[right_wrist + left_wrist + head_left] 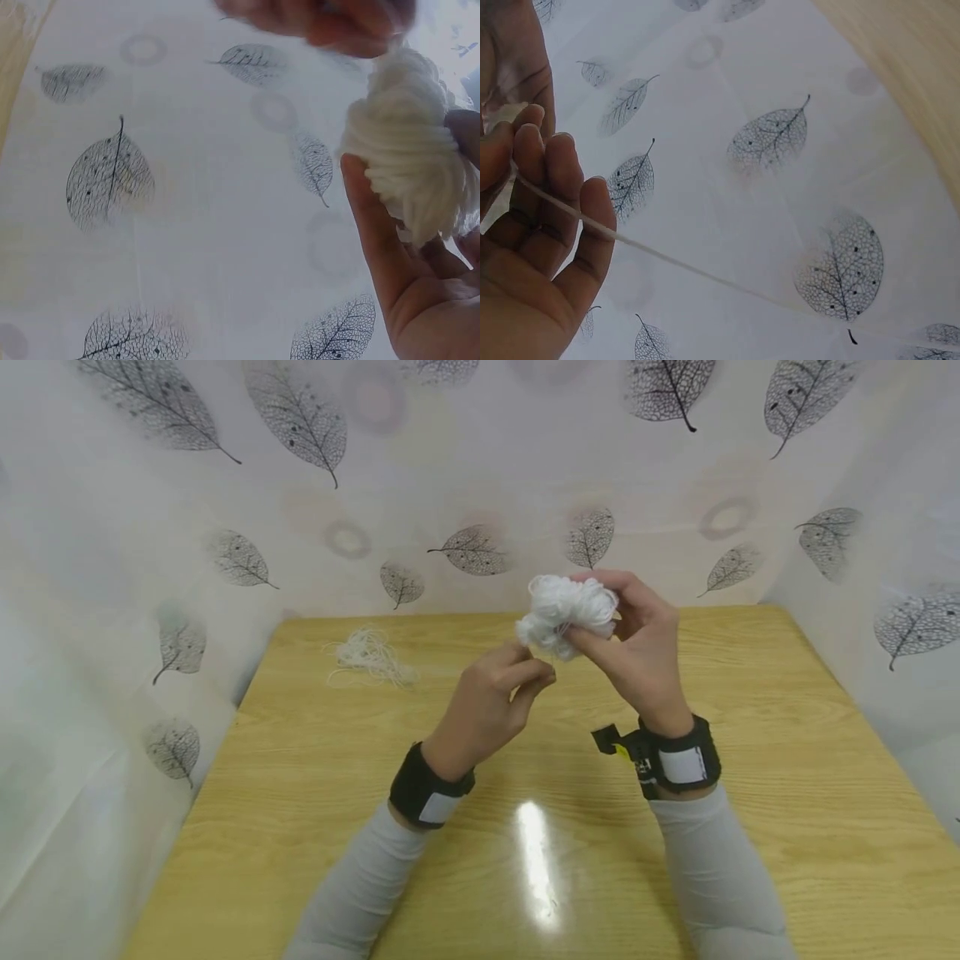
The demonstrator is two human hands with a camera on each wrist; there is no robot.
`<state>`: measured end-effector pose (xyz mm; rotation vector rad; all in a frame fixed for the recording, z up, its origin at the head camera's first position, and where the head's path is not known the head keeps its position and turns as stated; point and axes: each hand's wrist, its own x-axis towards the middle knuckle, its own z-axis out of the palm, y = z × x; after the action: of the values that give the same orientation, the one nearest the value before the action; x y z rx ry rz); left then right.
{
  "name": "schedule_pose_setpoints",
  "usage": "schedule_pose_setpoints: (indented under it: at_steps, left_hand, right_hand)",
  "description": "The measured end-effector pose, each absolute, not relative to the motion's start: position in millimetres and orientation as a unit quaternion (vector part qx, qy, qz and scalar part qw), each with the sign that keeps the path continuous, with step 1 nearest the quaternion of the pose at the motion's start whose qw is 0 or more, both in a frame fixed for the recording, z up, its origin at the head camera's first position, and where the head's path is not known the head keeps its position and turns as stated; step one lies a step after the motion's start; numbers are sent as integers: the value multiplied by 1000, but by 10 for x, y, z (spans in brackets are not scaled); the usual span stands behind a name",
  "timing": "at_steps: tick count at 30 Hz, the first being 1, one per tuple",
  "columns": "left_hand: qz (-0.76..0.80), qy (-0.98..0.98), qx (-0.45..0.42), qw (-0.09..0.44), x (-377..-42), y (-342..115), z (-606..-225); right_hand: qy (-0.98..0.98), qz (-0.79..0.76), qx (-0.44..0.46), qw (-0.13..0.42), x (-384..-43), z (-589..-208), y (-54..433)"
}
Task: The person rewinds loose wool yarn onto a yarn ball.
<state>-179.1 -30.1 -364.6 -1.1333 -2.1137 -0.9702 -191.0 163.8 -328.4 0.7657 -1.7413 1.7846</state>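
My right hand (641,647) holds a bundle of white yarn (558,606) above the far part of the table, thumb on the near side and fingers behind. In the right wrist view the bundle (409,142) shows thick looped strands wound about its middle. Close to its lower left side, my left hand (491,702) pinches a strand between thumb and fingertips. The left wrist view shows this white strand (667,260) running from the pinch across the fingers and off to the right. Part of the bundle is hidden behind the right hand.
A loose tangle of white yarn (371,656) lies at the back left of the wooden table (300,793). A pale curtain with leaf prints (480,485) stands behind the table and along both sides. Each wrist wears a black strap (682,760).
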Motion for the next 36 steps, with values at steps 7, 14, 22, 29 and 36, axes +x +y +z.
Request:
schedule_pose_setpoints:
  at_steps: [7, 14, 22, 29, 36]
  left_hand:
    - [-365, -781, -423, 280, -1761, -312, -3619]
    - [-384, -775, -415, 283, -1737, -363, -3620]
    - [-413, -756, -405, 305, -1802, -459, -3550]
    - [-438, -741, -392, 325, -1866, -520, -3516]
    - [-448, -738, -384, 326, -1866, -543, -3534]
  right_hand:
    - [-706, 579, 272, 306, -1935, -3332, 1584]
    - [-737, 519, 293, 319, -1954, -3404, 1556]
    - [-799, 426, 338, 257, -2002, -3422, 1555]
    - [-808, 429, 355, 192, -1956, -3384, 1567]
    - [-797, 455, 370, 145, -1866, -3363, 1544]
